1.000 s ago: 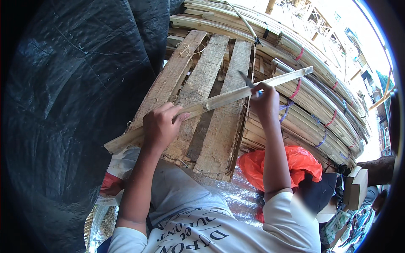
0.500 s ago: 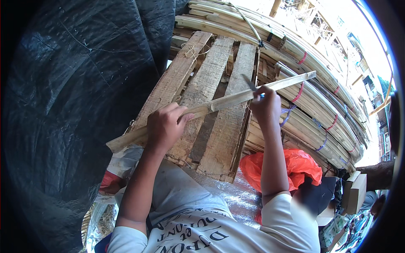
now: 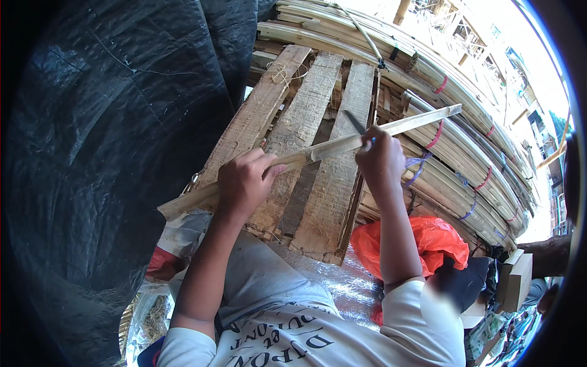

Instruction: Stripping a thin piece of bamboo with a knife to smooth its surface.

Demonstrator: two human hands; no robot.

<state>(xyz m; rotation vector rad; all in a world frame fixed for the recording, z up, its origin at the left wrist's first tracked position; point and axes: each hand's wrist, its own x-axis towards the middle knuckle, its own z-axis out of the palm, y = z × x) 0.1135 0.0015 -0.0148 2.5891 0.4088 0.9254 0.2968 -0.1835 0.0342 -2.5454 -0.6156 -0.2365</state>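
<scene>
Gripping long pale split bamboo strip (image 3: 318, 150): left hand (image 3: 244, 183) fingers closed around it; right hand (image 3: 380, 160) fingers clenched on dark knife blade (image 3: 354, 121). Risk: blade slipping, cutting the left fingers.

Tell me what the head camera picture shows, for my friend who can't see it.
A person's left hand grips a long bamboo strip while the right hand holds a knife against it. Behind the strip stands a wooden pallet, with tied bamboo bundles to the right, a black tarp to the left and an orange bag lower down.
</scene>
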